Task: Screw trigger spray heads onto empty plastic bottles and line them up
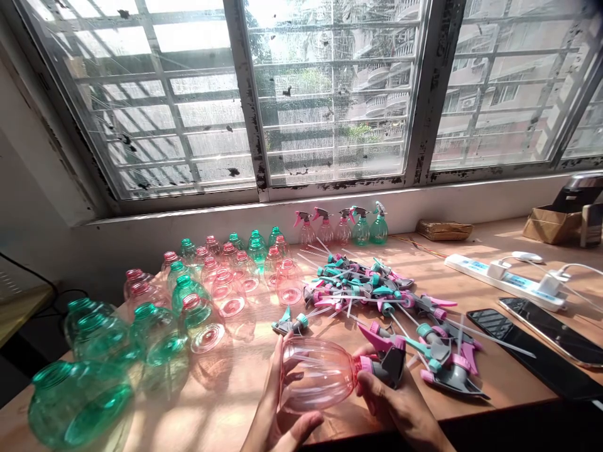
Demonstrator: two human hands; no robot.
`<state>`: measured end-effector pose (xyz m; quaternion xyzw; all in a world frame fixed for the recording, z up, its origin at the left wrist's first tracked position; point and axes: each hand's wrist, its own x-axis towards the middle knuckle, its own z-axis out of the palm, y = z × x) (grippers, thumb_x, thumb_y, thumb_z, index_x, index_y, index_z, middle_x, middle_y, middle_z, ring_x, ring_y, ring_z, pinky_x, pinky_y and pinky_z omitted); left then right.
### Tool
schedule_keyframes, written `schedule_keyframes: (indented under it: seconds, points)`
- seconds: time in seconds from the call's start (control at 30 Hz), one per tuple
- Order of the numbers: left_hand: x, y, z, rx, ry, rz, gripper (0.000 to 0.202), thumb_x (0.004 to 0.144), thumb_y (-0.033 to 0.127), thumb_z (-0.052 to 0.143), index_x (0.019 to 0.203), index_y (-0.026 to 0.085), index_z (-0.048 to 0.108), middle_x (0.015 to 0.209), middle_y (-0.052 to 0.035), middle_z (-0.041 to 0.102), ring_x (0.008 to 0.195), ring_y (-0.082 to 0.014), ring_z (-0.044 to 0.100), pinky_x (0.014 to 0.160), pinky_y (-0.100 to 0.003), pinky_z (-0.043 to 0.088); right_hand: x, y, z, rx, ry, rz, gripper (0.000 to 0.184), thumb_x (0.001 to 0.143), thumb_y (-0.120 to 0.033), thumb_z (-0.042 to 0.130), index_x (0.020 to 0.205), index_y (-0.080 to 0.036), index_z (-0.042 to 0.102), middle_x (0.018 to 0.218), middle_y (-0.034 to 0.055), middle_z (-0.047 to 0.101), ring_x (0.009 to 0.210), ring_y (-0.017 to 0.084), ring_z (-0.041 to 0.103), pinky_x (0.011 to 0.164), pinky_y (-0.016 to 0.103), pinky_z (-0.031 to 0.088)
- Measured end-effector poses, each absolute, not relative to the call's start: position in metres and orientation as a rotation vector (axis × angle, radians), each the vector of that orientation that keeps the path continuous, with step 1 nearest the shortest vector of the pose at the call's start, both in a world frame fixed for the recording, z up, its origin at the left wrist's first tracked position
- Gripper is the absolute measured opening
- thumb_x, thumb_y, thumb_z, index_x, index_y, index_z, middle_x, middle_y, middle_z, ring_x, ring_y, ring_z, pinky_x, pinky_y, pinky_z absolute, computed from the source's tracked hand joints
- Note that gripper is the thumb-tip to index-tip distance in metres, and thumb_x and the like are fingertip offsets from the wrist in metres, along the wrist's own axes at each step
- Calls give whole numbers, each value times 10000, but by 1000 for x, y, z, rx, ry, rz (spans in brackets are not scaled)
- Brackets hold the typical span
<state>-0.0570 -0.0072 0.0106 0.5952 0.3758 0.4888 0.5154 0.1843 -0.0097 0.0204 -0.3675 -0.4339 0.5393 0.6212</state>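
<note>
A clear pink spray bottle (320,373) lies on its side in my hands above the table's front edge. My left hand (285,402) wraps around its base end. At the neck, the fingers of my right hand (384,395) grip the pink collar (362,365) of a grey and pink trigger head (389,355), which sits on the bottle mouth. Just beyond the bottle lies a single grey and teal trigger head (289,323). To the right is a spread of loose trigger heads (365,282) in pink, teal and grey, with white dip tubes.
Several open green bottles (80,402) and pink bottles (228,292) stand on the left. Assembled spray bottles (360,226) line the back wall. A power strip (504,282), two phones (522,351) and a brown package (443,230) lie on the right.
</note>
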Motion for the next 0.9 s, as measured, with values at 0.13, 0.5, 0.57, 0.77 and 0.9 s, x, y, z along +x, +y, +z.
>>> schedule_keyframes:
  seconds: [0.13,0.5,0.57,0.77,0.9]
  points:
    - [-54,-4,8,1442,950,1230,1030,845,561,831,1656,503,199,1771,-44,248,1328,-337,597,1036,-386,585,186,-8,18,-828,-1031,1222,510,826,-577,873,1072,-197,638,632,-12,706,441,92,526,447,208,420]
    - [-52,-2,7,1497,901,1232,922,910,580,751,1665,450,238,1621,-75,491,1360,-343,588,1179,-481,468,184,-8,17,-814,-970,1214,496,822,-577,873,1044,-200,640,620,-15,702,454,97,537,459,196,423]
    - [-50,1,5,1518,908,1293,870,919,597,729,1647,488,265,1677,-48,429,1372,-354,579,1157,-477,491,183,-8,16,-807,-959,1211,490,817,-574,876,1028,-197,647,614,-7,707,448,97,525,451,196,411]
    - [-46,3,-1,1530,987,1354,889,934,622,693,1665,470,212,1689,-77,413,1340,-351,602,1132,-471,516,184,-10,20,-796,-956,1271,522,791,-571,900,1051,-197,646,617,-3,724,409,98,502,427,215,395]
    - [-48,-7,10,1465,916,1229,1030,880,590,787,1683,429,163,1645,-90,470,1422,-353,549,1174,-472,480,185,-11,20,-800,-958,1264,538,783,-564,911,1067,-199,637,614,-3,725,426,107,512,451,231,379]
